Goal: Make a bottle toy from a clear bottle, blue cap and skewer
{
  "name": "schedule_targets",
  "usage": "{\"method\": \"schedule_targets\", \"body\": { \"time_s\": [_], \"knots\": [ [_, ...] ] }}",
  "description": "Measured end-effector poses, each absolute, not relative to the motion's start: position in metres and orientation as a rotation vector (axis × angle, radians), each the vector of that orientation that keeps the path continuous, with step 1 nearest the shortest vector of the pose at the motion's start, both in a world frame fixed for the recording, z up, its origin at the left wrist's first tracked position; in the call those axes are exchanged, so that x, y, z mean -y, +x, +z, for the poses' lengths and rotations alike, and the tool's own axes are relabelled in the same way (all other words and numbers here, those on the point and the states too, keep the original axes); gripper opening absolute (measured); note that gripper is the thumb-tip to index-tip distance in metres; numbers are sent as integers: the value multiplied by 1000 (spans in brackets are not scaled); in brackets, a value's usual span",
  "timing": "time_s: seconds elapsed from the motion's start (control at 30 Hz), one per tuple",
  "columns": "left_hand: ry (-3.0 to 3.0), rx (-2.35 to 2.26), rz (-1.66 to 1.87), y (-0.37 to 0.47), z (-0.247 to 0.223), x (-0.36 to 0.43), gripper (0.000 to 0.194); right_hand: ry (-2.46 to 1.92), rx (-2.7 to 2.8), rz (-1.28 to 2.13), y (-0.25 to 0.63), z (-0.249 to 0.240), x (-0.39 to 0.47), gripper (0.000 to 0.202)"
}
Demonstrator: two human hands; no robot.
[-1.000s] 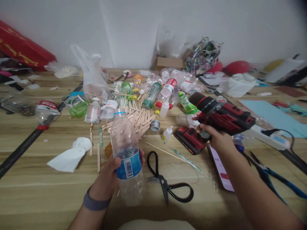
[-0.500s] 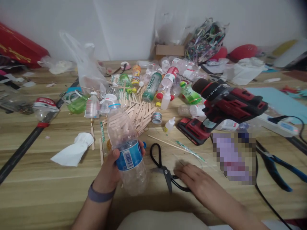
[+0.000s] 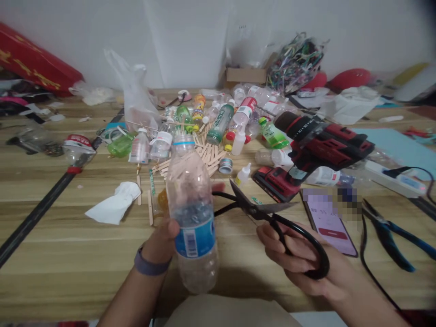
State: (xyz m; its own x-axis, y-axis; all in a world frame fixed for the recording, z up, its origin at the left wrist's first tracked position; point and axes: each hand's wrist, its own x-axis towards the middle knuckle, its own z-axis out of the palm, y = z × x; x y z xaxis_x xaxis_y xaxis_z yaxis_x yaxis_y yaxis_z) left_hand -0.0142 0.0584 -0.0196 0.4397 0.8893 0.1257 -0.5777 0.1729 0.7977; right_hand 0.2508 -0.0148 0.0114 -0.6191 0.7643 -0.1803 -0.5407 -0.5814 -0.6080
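Note:
My left hand (image 3: 166, 236) is closed round a clear plastic bottle (image 3: 195, 268) with a blue label, held upright with a slight tilt. A light blue ring sits at its neck, and most of my fingers are hidden behind it. My right hand (image 3: 296, 250) grips one black handle loop of a pair of scissors (image 3: 252, 210), lifted over the table to the right of the bottle. The blades are spread wide, and the other handle loop points left, close to the bottle's side. Whether that loop touches the bottle I cannot tell.
A red and black cordless drill (image 3: 316, 145) stands at the right, near a phone (image 3: 329, 227) and blue-handled pliers (image 3: 388, 231). Behind the bottle are wooden sticks (image 3: 211, 154) and several plastic bottles. A white tissue (image 3: 114, 204) and a dark pole (image 3: 41, 211) lie left.
My right hand has picked the scissors up from the table and raised them beside the bottle. The bottle appears a little farther right and more upright in my left hand.

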Motion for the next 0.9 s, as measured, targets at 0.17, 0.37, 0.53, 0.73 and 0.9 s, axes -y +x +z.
{"method": "schedule_targets", "body": {
  "time_s": [0.17, 0.37, 0.53, 0.73, 0.9],
  "knots": [
    [742, -341, 957, 4, -27, -37, 60, -737, 871, 1898, 208, 6, 5, 36],
    [604, -417, 913, 22, -27, -32, 52, -1071, 1085, 1395, 187, -5, -20, 43],
    [712, -611, 1008, 13, -27, -44, 55, -1132, 1312, 1204, 207, 8, -32, 42],
    [788, -606, 1098, 7, -21, -58, 59, -1180, 1187, 1943, 234, 40, -6, 57],
    [818, -698, 1120, 10, -18, -59, 66, -1087, 888, 2215, 226, 36, 14, 57]
  ]
}}
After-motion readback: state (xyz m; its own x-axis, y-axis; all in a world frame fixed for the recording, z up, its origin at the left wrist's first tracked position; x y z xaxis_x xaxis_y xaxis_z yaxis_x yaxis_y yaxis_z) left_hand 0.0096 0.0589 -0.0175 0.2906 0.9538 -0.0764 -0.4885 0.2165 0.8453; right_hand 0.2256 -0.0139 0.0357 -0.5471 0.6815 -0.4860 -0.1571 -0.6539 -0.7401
